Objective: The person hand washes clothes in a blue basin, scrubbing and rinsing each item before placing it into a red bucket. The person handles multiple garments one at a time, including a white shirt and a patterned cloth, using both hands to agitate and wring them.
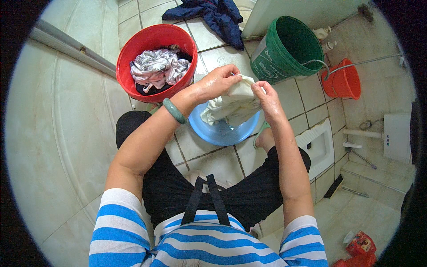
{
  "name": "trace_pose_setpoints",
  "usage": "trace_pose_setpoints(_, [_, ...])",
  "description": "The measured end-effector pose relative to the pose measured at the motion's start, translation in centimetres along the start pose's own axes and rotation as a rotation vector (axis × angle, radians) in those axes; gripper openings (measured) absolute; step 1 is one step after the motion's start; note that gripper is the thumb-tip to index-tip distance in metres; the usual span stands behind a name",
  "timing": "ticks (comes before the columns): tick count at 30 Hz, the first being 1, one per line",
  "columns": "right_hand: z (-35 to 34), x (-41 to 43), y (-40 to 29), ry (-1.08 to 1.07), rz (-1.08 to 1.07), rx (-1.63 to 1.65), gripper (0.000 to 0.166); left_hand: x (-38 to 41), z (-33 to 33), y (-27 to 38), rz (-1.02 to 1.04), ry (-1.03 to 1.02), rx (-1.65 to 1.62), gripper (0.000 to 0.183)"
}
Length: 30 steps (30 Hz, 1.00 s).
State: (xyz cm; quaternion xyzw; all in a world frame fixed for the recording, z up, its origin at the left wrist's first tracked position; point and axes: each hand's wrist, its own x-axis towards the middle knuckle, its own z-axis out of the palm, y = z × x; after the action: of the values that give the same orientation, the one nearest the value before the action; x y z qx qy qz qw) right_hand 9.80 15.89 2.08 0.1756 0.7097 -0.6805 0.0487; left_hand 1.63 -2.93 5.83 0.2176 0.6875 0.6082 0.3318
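Note:
Between my hands I hold up a wet, cream-coloured cloth garment [235, 105], stretched along its upper edge. My left hand [222, 80] pinches that edge with thumb and fingers; a green bangle [174, 111] sits on this wrist. A short way to the right, my right hand [267, 96] grips the same edge. The garment's lower folds hang into a blue plastic basin [218, 137] on the floor between my feet. Some water shows in the basin below the cloth. The garment's exact kind cannot be made out.
Left of the basin stands a red tub [121, 71] with wet laundry [156, 68] inside. Dark blue clothing [217, 20] lies on the tiles ahead. To the right are a green bucket [267, 61], a small red bucket [348, 80], a thin hose [367, 61] and a squat toilet [320, 147].

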Motion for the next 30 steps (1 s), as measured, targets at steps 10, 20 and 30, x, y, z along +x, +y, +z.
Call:
trace_pose_setpoints(10, [-2.2,-0.5,-0.8,0.205,-0.130,0.069,0.018,-0.5,-4.3,0.6,0.234,0.307,-0.154,0.009])
trace_pose_setpoints(20, [1.0,-4.4,-11.1,-0.002,-0.429,0.449,0.022,-2.1,-3.9,0.8,0.216,0.269,-0.081,0.018])
trace_pose_setpoints(30, [2.3,-1.0,-5.0,-0.013,-0.297,0.248,0.024,0.6,-2.0,-8.7,-0.070,0.286,0.033,0.021])
